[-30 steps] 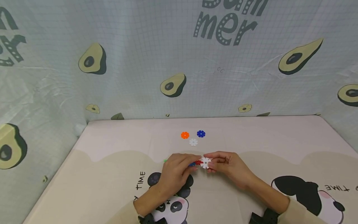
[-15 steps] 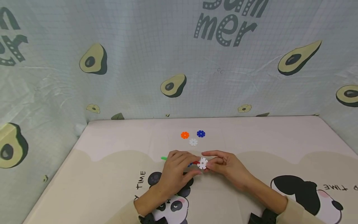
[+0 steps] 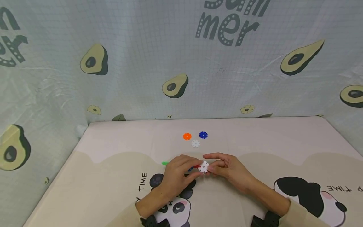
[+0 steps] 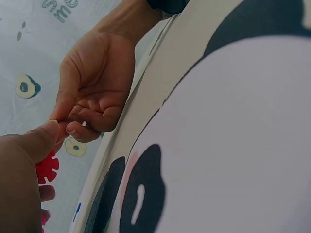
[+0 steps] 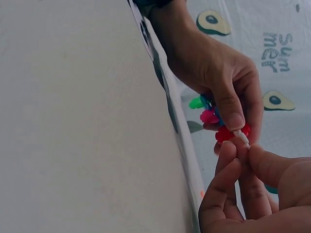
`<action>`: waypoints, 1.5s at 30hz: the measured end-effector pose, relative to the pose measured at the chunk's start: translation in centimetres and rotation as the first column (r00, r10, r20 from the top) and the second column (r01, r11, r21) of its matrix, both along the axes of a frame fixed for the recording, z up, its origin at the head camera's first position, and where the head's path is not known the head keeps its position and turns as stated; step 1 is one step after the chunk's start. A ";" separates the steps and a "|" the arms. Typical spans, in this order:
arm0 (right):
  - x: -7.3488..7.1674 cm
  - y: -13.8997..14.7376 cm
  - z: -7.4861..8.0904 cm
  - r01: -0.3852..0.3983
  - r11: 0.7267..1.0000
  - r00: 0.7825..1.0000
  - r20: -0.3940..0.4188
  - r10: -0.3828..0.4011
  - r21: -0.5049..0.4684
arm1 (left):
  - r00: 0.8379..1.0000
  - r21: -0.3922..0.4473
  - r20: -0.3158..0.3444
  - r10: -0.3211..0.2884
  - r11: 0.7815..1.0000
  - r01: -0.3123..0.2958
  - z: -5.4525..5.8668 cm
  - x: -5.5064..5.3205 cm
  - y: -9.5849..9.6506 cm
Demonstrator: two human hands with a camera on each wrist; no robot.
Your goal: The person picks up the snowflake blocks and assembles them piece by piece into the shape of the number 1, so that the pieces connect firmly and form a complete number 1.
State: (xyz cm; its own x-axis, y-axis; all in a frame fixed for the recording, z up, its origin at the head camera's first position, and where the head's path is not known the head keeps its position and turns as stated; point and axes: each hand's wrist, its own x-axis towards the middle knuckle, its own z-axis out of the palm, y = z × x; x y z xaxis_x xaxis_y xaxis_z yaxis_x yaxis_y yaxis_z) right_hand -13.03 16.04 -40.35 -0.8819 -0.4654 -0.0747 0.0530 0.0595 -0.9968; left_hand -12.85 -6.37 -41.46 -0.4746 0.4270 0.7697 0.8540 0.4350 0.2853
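Observation:
In the head view, my right hand (image 3: 231, 170) pinches a white notched plastic disc (image 3: 203, 166) between thumb and fingers. My left hand (image 3: 178, 173) holds a cluster of joined snowflake discs. Beside the white disc shows a red disc (image 3: 197, 166), and they seem to meet edge to edge. A green disc (image 3: 164, 163) pokes out past the left hand's far side. From the right wrist, a pink disc (image 5: 209, 116) and some blue also show in the cluster; the palm hides the rest. The left wrist view has the red disc (image 4: 47, 168) below the touching fingertips.
Beyond the hands, an orange disc (image 3: 187, 136), a blue disc (image 3: 203, 135) and another white disc (image 3: 195, 143) lie flat on the table. The tabletop (image 3: 113, 183) has printed pandas. A patterned curtain (image 3: 136, 63) hangs behind its back edge.
The white disc and right hand have shifted slightly left and toward me. The left hand's grip has changed a little, and more of the green disc now shows. The loose discs lie as before.

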 end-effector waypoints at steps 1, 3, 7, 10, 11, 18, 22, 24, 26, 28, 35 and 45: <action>0.0 0.0 0.0 -0.002 1.000 1.000 0.000 0.002 -0.002 | 1.000 0.005 -0.002 0.000 1.000 0.000 0.0 0.0 0.0; 0.0 -0.1 0.0 -0.003 1.000 1.000 0.004 0.003 -0.005 | 1.000 0.012 -0.009 0.003 1.000 -0.003 0.1 0.0 0.0; -0.2 -0.1 0.2 -0.019 1.000 1.000 0.006 0.019 0.003 | 1.000 0.021 -0.015 0.013 1.000 -0.013 0.1 0.0 0.0; -0.5 0.2 0.5 -0.024 0.998 0.999 -0.033 0.026 0.060 | 1.000 0.019 -0.008 0.027 0.999 -0.027 0.1 0.0 -0.1; -0.7 0.3 0.5 -0.017 0.996 0.999 -0.050 0.021 0.085 | 1.000 0.018 -0.003 0.031 0.999 -0.030 0.1 0.0 0.0; -2.8 0.0 0.7 0.092 0.985 0.987 -0.145 -0.071 0.148 | 0.999 0.006 0.021 0.033 0.999 -0.033 0.0 0.0 -0.1; -4.1 -0.5 0.8 0.168 0.962 0.968 -0.220 -0.120 0.216 | 0.999 -0.003 0.025 0.042 0.999 -0.042 0.1 0.1 0.0; -4.7 -0.8 0.9 0.191 0.952 0.958 -0.258 -0.127 0.240 | 0.999 -0.004 0.015 0.048 0.999 -0.048 0.1 0.0 0.0; -5.3 -1.2 0.8 0.210 0.945 0.948 -0.288 -0.134 0.250 | 0.999 0.001 0.014 0.053 0.999 -0.053 0.1 0.0 0.0; -5.8 -1.6 0.7 0.222 0.942 0.940 -0.310 -0.140 0.250 | 0.998 0.009 0.010 0.054 0.998 -0.054 0.1 0.0 0.0; -7.1 -2.8 0.4 0.274 0.917 0.912 -0.380 -0.153 0.288 | 0.999 0.031 -0.014 0.047 0.998 -0.046 -0.1 0.0 0.0; -8.3 -4.1 -0.3 0.338 0.859 0.874 -0.467 -0.135 0.383 | 0.999 0.040 -0.026 0.046 0.998 -0.045 -0.1 -0.1 0.0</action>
State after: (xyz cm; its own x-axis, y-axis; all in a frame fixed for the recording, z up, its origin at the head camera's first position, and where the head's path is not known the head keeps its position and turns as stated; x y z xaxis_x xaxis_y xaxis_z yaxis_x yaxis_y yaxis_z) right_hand -21.36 11.89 -40.62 -0.9541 -0.2438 0.1739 -0.2819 0.5354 -0.7962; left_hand -12.98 -6.37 -41.55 -0.4719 0.3741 0.7984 0.8410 0.4627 0.2803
